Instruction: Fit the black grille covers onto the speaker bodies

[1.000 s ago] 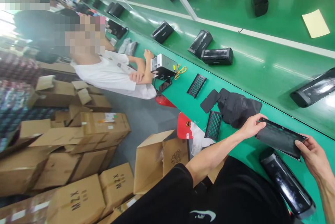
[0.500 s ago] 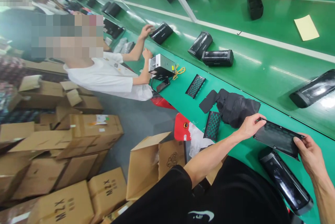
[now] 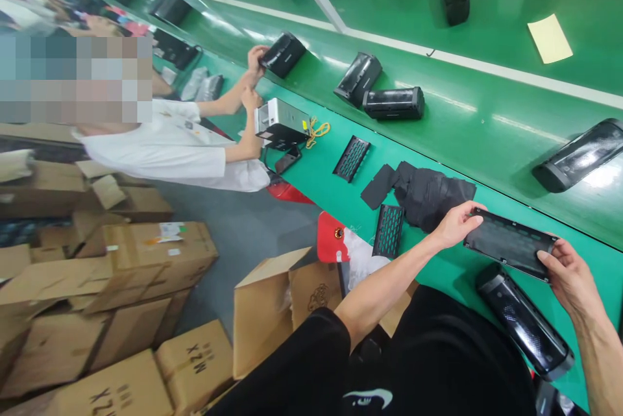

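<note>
Both my hands hold a flat black grille panel [image 3: 509, 250] above the green table edge. My left hand [image 3: 455, 224] pinches its left end and my right hand [image 3: 567, 276] grips its right end. Just below the panel lies a long black speaker body [image 3: 523, 322] at the table's front edge. A pile of black cloth [image 3: 428, 192] and a small perforated grille [image 3: 388, 231] lie to the left of my left hand.
Another grille [image 3: 351, 158] lies further left. Black speakers [image 3: 393, 103] [image 3: 577, 156] ride the green conveyor. A co-worker in white [image 3: 175, 146] reaches for a speaker [image 3: 282, 54] beside a grey box [image 3: 280, 122]. Cardboard boxes [image 3: 160, 250] crowd the floor.
The co-worker's arm has reached out and taken hold of a speaker on the conveyor. My hands have kept their hold on the panel, tilting it slightly.
</note>
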{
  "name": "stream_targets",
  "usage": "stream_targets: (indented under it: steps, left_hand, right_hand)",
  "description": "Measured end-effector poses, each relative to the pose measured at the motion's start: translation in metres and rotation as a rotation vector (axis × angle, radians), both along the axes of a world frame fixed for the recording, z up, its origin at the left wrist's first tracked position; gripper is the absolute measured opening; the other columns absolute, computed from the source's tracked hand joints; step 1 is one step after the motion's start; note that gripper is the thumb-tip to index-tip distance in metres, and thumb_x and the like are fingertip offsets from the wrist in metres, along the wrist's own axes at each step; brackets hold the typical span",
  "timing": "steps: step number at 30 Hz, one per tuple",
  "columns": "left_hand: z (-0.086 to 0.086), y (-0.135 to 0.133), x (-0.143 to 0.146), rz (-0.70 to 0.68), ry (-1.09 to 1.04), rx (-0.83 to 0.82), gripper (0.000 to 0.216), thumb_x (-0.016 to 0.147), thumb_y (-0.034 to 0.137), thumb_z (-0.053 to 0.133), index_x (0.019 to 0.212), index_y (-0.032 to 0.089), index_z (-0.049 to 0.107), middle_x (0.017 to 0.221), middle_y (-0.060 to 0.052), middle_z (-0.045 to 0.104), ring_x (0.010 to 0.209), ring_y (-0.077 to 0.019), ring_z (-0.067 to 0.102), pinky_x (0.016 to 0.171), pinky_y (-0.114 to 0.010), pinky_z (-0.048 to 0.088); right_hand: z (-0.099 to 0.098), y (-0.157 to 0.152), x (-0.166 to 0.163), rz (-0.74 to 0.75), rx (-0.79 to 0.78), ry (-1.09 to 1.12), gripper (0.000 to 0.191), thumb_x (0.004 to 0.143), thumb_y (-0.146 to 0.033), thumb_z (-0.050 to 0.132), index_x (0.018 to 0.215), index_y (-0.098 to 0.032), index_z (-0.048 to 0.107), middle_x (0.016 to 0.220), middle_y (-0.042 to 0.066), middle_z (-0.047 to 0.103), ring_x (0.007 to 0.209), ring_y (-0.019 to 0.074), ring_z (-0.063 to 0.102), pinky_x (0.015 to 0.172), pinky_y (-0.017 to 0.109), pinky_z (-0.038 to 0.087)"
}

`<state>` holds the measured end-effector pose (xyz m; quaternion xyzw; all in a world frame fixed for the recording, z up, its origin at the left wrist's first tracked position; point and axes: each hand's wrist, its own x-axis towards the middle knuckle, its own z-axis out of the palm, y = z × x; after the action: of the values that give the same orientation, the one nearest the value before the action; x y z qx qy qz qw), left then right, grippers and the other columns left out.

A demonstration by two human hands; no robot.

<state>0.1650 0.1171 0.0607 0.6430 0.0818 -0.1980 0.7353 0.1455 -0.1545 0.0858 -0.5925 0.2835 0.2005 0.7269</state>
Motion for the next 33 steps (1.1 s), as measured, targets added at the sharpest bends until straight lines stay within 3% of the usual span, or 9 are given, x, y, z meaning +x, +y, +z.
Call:
stream_targets:
  steps: [4, 9, 13, 19, 24, 27, 30, 33]
  left_hand:
    - [0.010, 0.000, 0.001, 0.013, -0.021, -0.001, 0.057, 0.087, 0.059, 0.072, 0.121, 0.014, 0.068, 0.089, 0.000, 0.054, 0.070, -0.0093, 0.041, 0.067, -0.024, 0.035]
    - [0.024, 0.000, 0.002, 0.024, -0.084, 0.048, 0.049, 0.091, 0.054, 0.070, 0.121, 0.014, 0.071, 0.092, -0.002, 0.059, 0.070, -0.0099, 0.041, 0.066, -0.025, 0.034]
    - [0.026, 0.001, 0.002, 0.010, -0.074, -0.057, 0.053, 0.089, 0.053, 0.073, 0.124, 0.014, 0.069, 0.093, -0.003, 0.059, 0.069, -0.0094, 0.041, 0.066, -0.024, 0.034]
    - [0.026, 0.012, -0.001, -0.092, 0.004, -0.298, 0.069, 0.080, 0.046, 0.085, 0.140, 0.021, 0.063, 0.102, -0.004, 0.061, 0.085, -0.0144, 0.055, 0.083, -0.027, 0.045]
    - [0.023, 0.016, -0.004, -0.121, 0.045, -0.368, 0.074, 0.077, 0.042, 0.088, 0.144, 0.024, 0.062, 0.117, -0.008, 0.064, 0.100, -0.0185, 0.060, 0.093, -0.031, 0.047]
    - [0.023, 0.015, -0.002, -0.127, 0.061, -0.358, 0.077, 0.073, 0.038, 0.091, 0.143, 0.024, 0.064, 0.122, -0.011, 0.065, 0.098, -0.0190, 0.061, 0.091, -0.032, 0.049]
    - [0.026, 0.014, 0.000, -0.131, 0.055, -0.347, 0.079, 0.069, 0.035, 0.093, 0.141, 0.023, 0.066, 0.118, -0.011, 0.066, 0.092, -0.0175, 0.059, 0.087, -0.032, 0.050]
    - [0.028, 0.012, -0.001, -0.111, 0.037, -0.357, 0.073, 0.073, 0.044, 0.091, 0.138, 0.021, 0.067, 0.097, -0.004, 0.061, 0.081, -0.0127, 0.052, 0.077, -0.026, 0.045]
  right_hand:
    - [0.007, 0.000, 0.000, -0.038, -0.007, -0.004, 0.058, 0.053, -0.042, 0.104, 0.097, -0.025, 0.070, 0.092, -0.001, 0.073, 0.080, 0.0143, 0.067, 0.075, 0.021, 0.055]
    - [0.015, -0.001, 0.000, 0.047, 0.029, 0.047, 0.058, 0.058, -0.041, 0.104, 0.105, -0.026, 0.073, 0.103, 0.001, 0.076, 0.090, 0.0167, 0.070, 0.080, 0.022, 0.057]
    - [0.017, -0.005, 0.001, 0.090, 0.010, 0.046, 0.061, 0.058, -0.044, 0.104, 0.109, -0.026, 0.075, 0.108, 0.004, 0.077, 0.095, 0.0186, 0.071, 0.085, 0.023, 0.058]
    - [0.021, -0.010, 0.000, 0.089, -0.011, 0.055, 0.062, 0.058, -0.049, 0.103, 0.110, -0.025, 0.077, 0.110, 0.006, 0.077, 0.089, 0.0172, 0.069, 0.075, 0.019, 0.057]
    - [0.021, -0.014, -0.004, 0.097, -0.022, 0.096, 0.065, 0.056, -0.049, 0.103, 0.111, -0.026, 0.075, 0.111, 0.007, 0.076, 0.078, 0.0169, 0.066, 0.058, 0.018, 0.054]
    - [0.020, -0.017, -0.006, 0.082, -0.022, 0.160, 0.070, 0.053, -0.049, 0.104, 0.112, -0.026, 0.074, 0.110, 0.006, 0.076, 0.078, 0.0190, 0.067, 0.057, 0.021, 0.055]
    - [0.017, -0.020, -0.007, 0.035, -0.032, 0.226, 0.071, 0.052, -0.053, 0.103, 0.110, -0.027, 0.073, 0.104, 0.005, 0.075, 0.071, 0.0179, 0.064, 0.055, 0.022, 0.055]
    - [0.014, -0.023, -0.009, -0.021, -0.065, 0.256, 0.072, 0.049, -0.054, 0.103, 0.108, -0.026, 0.072, 0.093, 0.003, 0.074, 0.063, 0.0161, 0.060, 0.052, 0.022, 0.054]
